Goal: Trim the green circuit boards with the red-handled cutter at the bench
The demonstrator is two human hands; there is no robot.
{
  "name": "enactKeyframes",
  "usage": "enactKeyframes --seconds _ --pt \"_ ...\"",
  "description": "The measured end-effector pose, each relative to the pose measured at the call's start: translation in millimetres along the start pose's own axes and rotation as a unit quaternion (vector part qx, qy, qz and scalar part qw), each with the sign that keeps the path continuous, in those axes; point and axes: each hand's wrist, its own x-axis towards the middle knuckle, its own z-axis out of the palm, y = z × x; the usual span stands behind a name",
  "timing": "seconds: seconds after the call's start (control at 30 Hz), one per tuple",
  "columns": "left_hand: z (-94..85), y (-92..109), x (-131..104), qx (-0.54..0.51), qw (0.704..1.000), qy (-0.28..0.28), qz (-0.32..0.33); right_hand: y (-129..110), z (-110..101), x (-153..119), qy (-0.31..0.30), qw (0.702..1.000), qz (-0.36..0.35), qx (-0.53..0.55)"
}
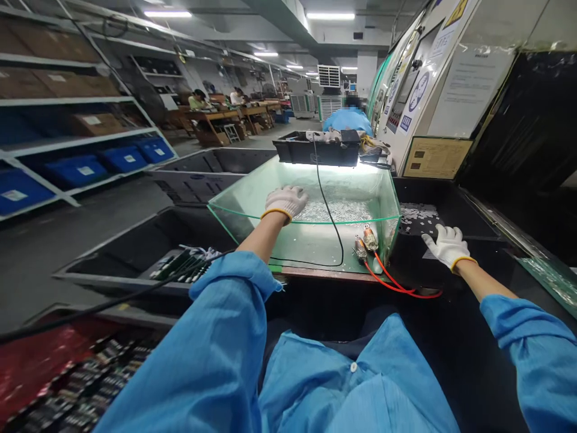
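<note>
A gloved left hand (pixel 286 201), fingers loosely extended, hovers palm-down over the glass box (pixel 360 221) at centre frame; anything beneath it is hidden. The open right hand (pixel 448 245), right of centre, spreads beside small white pieces (pixel 421 216) on the black counter (pixel 433 325). A light touch, with forearms off the glass rim and red hoses (pixel 408 291), would seem wise.

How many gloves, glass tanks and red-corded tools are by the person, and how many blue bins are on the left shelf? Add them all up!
White knitted gloves with yellow cuffs: 2
Clear rectangular glass tank: 1
Stubby tools with red cords: 2
Blue plastic bins: 4
Total: 9
</note>
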Motion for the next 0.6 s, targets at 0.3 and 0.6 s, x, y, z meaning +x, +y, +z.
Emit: enactKeyframes --seconds 0.3,0.6 --pt "3.6 -5.4 1.2 -0.019 1.0 0.018 0.012 -145.2 119.9 -134.7 0.017 0.927 -0.347 0.145" --pt "9.7 -9.1 6.9 -0.011 1.0 0.005 0.019 -267.0 134.4 -58.0 -0.236 0.921 -0.298 0.09"
